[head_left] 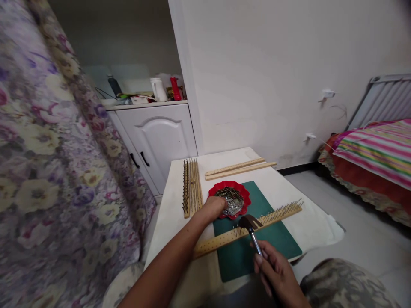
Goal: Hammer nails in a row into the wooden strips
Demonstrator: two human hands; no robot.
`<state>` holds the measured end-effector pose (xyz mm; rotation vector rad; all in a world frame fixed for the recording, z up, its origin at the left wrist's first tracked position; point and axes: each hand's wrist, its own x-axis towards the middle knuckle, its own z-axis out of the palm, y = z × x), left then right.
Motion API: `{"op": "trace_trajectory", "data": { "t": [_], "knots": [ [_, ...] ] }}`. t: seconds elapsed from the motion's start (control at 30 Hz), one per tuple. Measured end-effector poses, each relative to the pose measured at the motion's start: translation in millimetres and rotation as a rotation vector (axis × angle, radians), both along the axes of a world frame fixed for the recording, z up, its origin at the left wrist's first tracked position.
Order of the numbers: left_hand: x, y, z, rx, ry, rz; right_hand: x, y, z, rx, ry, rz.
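Note:
My left hand (215,208) reaches into a red scalloped bowl (213,188) of nails (233,200); its fingertips are among the nails and hidden, so I cannot make out what they grip. A claw hammer (255,241) is in my right hand (272,267), fingers wrapped round the handle, its head raised over a wooden strip (221,241). This strip lies slantwise across a green mat (237,261). Rows of nails stand in its right part, while its left part shows small holes.
On the white table (160,239), several nail-studded wooden strips (194,188) lie at left, and two plain strips (239,169) at the back. A floral curtain (73,171) hangs left; a bed (372,167) stands right. Behind is a white cabinet (160,141).

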<state>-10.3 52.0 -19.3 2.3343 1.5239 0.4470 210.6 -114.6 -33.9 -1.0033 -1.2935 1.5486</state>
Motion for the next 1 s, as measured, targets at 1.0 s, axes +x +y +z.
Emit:
{"op": "trace_trajectory", "data": {
  "t": [1.0],
  "knots": [
    [35.1, -106.8, 5.0, -0.256, -1.164, 0.24, -14.6, -8.0, 0.9, -0.019, 0.115, -0.16]
  ]
}}
